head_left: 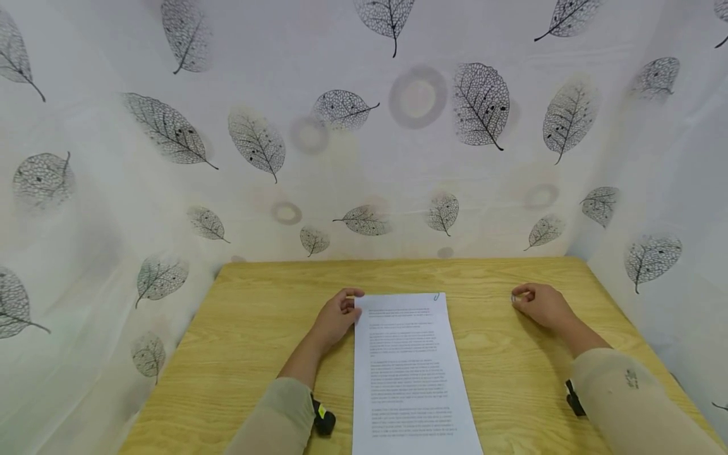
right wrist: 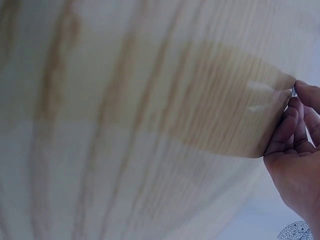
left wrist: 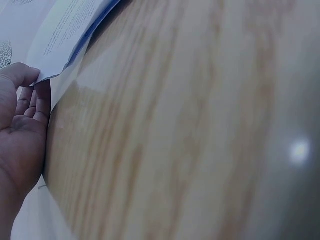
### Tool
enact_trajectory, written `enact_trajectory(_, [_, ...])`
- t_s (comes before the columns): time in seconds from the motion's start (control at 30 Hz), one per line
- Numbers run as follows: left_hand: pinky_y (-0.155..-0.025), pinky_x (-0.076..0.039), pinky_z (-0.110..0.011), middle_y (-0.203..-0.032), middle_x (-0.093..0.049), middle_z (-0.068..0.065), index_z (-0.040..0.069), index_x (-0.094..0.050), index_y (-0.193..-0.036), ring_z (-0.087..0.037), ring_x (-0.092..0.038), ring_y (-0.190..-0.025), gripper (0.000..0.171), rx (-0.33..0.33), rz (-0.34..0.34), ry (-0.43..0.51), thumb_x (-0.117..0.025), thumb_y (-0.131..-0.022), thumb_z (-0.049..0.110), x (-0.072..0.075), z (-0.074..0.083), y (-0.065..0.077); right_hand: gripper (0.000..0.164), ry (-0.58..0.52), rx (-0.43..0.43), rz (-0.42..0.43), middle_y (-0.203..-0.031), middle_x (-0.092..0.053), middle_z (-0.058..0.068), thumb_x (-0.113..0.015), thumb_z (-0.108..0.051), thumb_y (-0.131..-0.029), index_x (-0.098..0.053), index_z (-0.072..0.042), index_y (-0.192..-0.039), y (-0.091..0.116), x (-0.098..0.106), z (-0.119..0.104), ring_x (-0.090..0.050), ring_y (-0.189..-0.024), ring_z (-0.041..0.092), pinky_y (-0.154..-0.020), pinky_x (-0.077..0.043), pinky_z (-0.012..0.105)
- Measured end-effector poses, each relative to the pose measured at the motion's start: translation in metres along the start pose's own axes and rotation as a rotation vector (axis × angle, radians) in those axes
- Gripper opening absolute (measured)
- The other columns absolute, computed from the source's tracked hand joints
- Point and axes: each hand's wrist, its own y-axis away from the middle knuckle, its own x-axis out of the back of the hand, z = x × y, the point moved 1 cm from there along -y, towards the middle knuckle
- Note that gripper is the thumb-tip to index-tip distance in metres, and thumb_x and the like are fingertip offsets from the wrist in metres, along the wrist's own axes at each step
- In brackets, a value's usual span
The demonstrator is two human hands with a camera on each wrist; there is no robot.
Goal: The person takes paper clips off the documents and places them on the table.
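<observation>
A white, rectangular sheet of printed paper (head_left: 404, 379) lies lengthwise on the yellow wood-grain tabletop (head_left: 261, 316), a small, curved green paper clip (head_left: 436, 297) at its top right corner. The left hand (head_left: 335, 321) pinches its top left corner between thumb and fingers. Well to the right, the right hand (head_left: 545, 306) pinches a tiny silvery object (right wrist: 293, 91), too small to identify. Behind hangs a white, leaf-printed curtain (head_left: 370, 167).

No words can be read. The paper (head_left: 411, 404) bears several paragraphs of print (head_left: 405, 341), too small and blurred to make out; a small dark mark (head_left: 632, 379) on the right sleeve (head_left: 639, 411) is illegible too.
</observation>
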Motion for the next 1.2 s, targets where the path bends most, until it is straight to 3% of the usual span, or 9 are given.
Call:
enact_trajectory(0.17, [-0.081, -0.053, -0.025, -0.12, -0.072, -0.013, 0.018, -0.065, -0.138, -0.017, -0.063, -0.099, 0.036, 0.007, 0.001, 0.007, -0.065, -0.106, 0.003, -0.001, 0.001, 0.001, 0.044, -0.039, -0.017, 0.003, -0.11, -0.072, 0.023, -0.069, -0.025, -0.105, -0.065, 0.006, -0.136, 0.003, 0.003, 0.0, -0.067, -0.092, 0.027, -0.078, -0.055, 0.041])
enact_trajectory(0.37, [-0.081, -0.054, -0.025, -0.12, -0.072, -0.012, 0.018, -0.066, -0.138, -0.018, -0.063, -0.1, 0.036, 0.003, 0.009, 0.005, -0.064, -0.106, 0.002, -0.001, 0.0, -0.001, 0.05, -0.123, -0.054, 0.004, -0.13, -0.068, 0.034, -0.068, -0.026, -0.106, -0.06, 0.005, -0.144, 0.006, 0.01, 0.004, -0.069, -0.107, 0.041, -0.087, -0.059, 0.049])
enact_trajectory(0.5, [-0.082, -0.053, -0.026, -0.118, -0.072, -0.013, 0.017, -0.066, -0.138, -0.018, -0.062, -0.099, 0.036, -0.003, 0.014, 0.011, -0.064, -0.105, 0.001, 0.0, -0.001, -0.002, 0.048, -0.179, -0.081, 0.05, -0.134, -0.066, 0.033, -0.062, -0.023, -0.109, -0.058, 0.004, -0.149, 0.006, 0.014, 0.007, -0.069, -0.109, 0.036, -0.087, -0.058, 0.039])
enact_trajectory(0.67, [-0.083, -0.053, -0.028, -0.117, -0.073, -0.013, 0.016, -0.066, -0.138, -0.018, -0.062, -0.099, 0.037, -0.01, 0.015, 0.016, -0.065, -0.105, 0.001, -0.001, -0.002, -0.002, 0.05, -0.328, -0.137, 0.14, -0.134, -0.062, 0.025, -0.057, -0.022, -0.11, -0.053, 0.004, -0.153, 0.01, 0.015, 0.0, -0.066, -0.092, 0.012, -0.071, -0.057, 0.026])
enact_trajectory(0.83, [-0.084, -0.053, -0.029, -0.117, -0.073, -0.013, 0.016, -0.066, -0.138, -0.019, -0.062, -0.099, 0.037, -0.012, 0.016, 0.02, -0.065, -0.105, 0.001, 0.0, -0.005, -0.003, 0.054, -0.49, -0.154, 0.202, -0.131, -0.059, 0.007, -0.059, -0.029, -0.112, -0.05, -0.001, -0.156, 0.007, 0.007, -0.014, -0.064, -0.096, 0.003, -0.081, -0.062, 0.023])
enact_trajectory(1.03, [-0.084, -0.053, -0.028, -0.118, -0.072, -0.013, 0.016, -0.066, -0.138, -0.018, -0.061, -0.099, 0.037, -0.016, 0.011, 0.034, -0.065, -0.105, 0.0, 0.0, -0.006, -0.004, 0.052, -0.715, -0.141, 0.14, -0.125, -0.055, -0.009, -0.061, -0.031, -0.112, -0.05, -0.006, -0.156, 0.007, -0.002, -0.044, -0.065, -0.103, -0.001, -0.093, -0.061, 0.022])
enact_trajectory(1.2, [-0.085, -0.054, -0.027, -0.12, -0.072, -0.014, 0.016, -0.066, -0.138, -0.018, -0.063, -0.101, 0.037, -0.006, 0.009, 0.054, -0.065, -0.105, 0.0, 0.0, -0.005, -0.003, 0.044, -0.857, -0.095, 0.043, -0.124, -0.055, -0.015, -0.061, -0.032, -0.112, -0.052, -0.013, -0.151, 0.006, -0.011, -0.062, -0.064, -0.109, -0.002, -0.099, -0.058, 0.022])
